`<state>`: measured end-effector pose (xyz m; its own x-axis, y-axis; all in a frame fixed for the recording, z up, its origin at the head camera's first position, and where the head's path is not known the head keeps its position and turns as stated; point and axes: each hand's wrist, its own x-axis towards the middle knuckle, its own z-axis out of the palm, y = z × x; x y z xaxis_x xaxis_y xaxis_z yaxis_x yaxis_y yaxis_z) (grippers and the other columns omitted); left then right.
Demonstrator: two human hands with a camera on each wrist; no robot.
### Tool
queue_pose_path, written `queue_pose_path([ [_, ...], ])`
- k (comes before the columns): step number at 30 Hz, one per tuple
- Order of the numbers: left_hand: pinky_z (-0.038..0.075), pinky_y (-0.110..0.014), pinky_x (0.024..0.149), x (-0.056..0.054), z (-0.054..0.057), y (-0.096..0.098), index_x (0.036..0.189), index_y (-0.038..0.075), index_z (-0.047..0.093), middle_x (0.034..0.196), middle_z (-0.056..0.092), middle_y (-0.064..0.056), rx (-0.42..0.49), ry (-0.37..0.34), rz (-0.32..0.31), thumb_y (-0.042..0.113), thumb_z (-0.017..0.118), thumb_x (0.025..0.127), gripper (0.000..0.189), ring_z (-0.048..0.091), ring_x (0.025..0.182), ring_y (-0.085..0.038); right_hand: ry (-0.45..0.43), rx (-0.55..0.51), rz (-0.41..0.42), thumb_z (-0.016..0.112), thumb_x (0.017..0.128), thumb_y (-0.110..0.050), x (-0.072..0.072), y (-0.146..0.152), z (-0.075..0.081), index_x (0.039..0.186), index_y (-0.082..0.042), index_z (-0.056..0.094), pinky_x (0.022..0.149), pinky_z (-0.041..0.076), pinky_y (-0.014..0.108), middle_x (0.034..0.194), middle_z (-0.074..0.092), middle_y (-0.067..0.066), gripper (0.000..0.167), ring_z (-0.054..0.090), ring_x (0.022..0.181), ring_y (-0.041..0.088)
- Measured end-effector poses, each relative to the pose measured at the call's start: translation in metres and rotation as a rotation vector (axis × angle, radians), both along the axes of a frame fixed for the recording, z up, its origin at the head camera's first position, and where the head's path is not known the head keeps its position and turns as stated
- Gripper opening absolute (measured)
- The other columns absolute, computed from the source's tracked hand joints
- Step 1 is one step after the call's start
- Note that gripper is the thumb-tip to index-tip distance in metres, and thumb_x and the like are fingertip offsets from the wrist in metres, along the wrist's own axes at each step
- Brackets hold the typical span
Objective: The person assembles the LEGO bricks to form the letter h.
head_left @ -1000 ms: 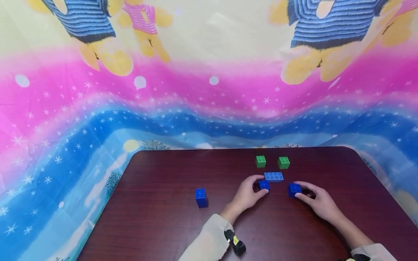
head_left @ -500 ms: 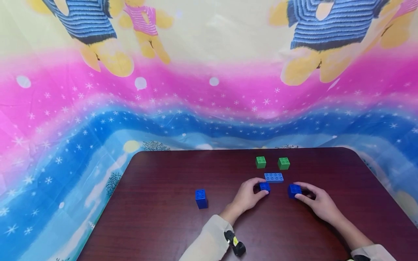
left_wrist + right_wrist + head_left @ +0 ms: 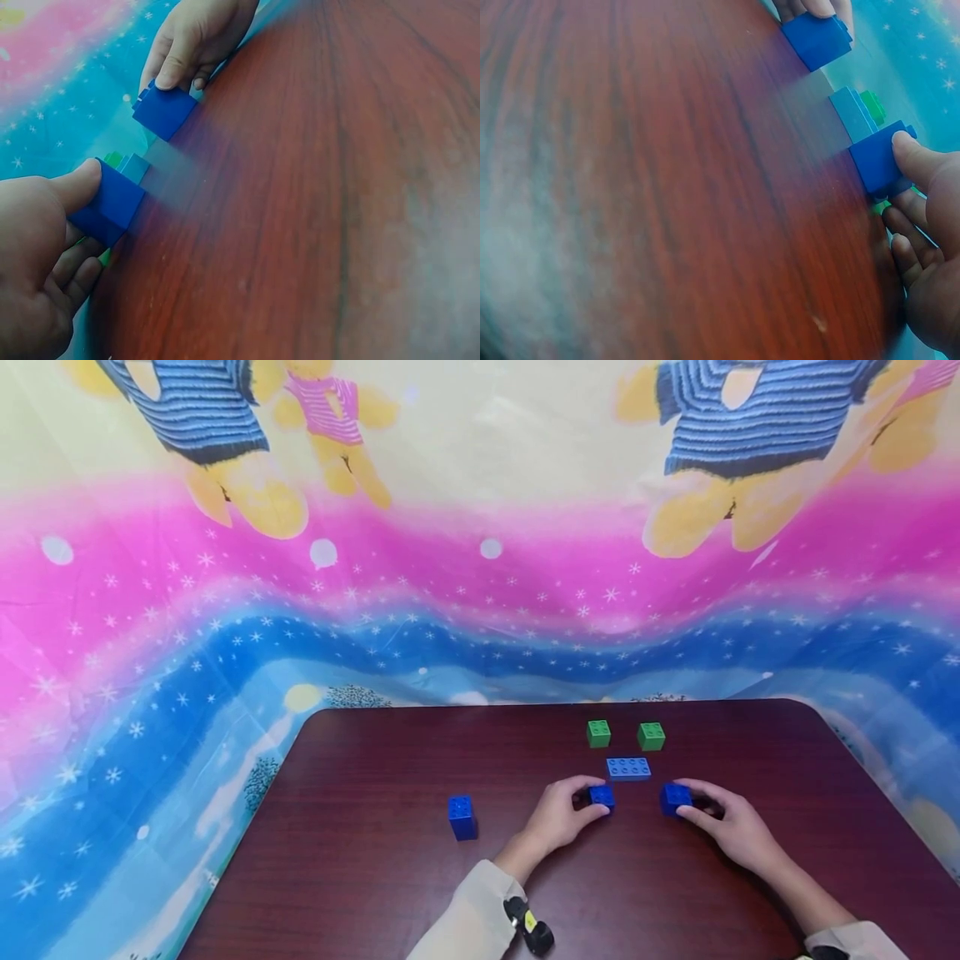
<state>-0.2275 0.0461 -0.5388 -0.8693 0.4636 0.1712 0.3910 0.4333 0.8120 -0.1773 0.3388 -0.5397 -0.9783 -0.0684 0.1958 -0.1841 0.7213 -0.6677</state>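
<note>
My left hand (image 3: 558, 814) pinches a dark blue toy brick (image 3: 602, 798) between thumb and fingers, studs up. To its right, my right hand (image 3: 735, 828) grips a second dark blue brick (image 3: 676, 799) the same way. A gap of bare tabletop separates the two bricks. Just behind them lies a lighter blue flat brick (image 3: 628, 768) with two rows of studs. In the left wrist view, the thumb presses the near side of the left brick (image 3: 109, 204). The right wrist view has the right thumb on its own brick (image 3: 880, 159).
Two green bricks (image 3: 598, 733) stand side by side behind the light blue one. A taller dark blue brick stack (image 3: 462, 817) stands upright to the left of my left hand. All rest on a dark wooden table (image 3: 360, 877), with a patterned cloth (image 3: 480, 610) hanging behind its far edge.
My left hand has drawn its blue brick slightly left and toward me, away from the light blue brick. The right hand and its brick have stayed in place.
</note>
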Motion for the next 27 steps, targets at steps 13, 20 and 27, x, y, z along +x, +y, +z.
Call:
queue_pose_path([
  [13, 0.052, -0.018, 0.088, 0.005, -0.001, -0.014, 0.127, 0.015, 0.070, 0.120, 0.072, 0.000, 0.012, 0.035, -0.017, 0.024, 0.079, 0.092, 0.037, 0.065, 0.102, -0.006, 0.014, 0.002, -0.005, 0.073, 0.096, -0.023, 0.000, 0.000, -0.002, 0.136, -0.011, 0.064, 0.068, 0.051, 0.025, 0.119, 0.068, 0.018, 0.042, 0.058, 0.086, 0.008],
  [20, 0.052, -0.019, 0.089, 0.011, -0.003, -0.022, 0.127, 0.015, 0.070, 0.120, 0.072, 0.001, 0.023, 0.043, -0.032, 0.025, 0.078, 0.092, 0.037, 0.065, 0.103, -0.005, 0.023, 0.005, -0.006, 0.074, 0.096, -0.022, 0.000, 0.000, -0.003, 0.135, -0.012, 0.064, 0.069, 0.051, 0.024, 0.119, 0.068, 0.017, 0.042, 0.058, 0.086, 0.007],
  [27, 0.052, -0.019, 0.087, 0.015, -0.001, -0.029, 0.125, 0.015, 0.071, 0.118, 0.072, 0.002, 0.031, 0.039, -0.041, 0.025, 0.079, 0.091, 0.036, 0.064, 0.101, -0.004, 0.009, 0.001, -0.007, 0.073, 0.096, -0.024, 0.000, 0.000, -0.002, 0.137, -0.012, 0.063, 0.069, 0.052, 0.025, 0.120, 0.068, 0.018, 0.043, 0.059, 0.086, 0.007],
])
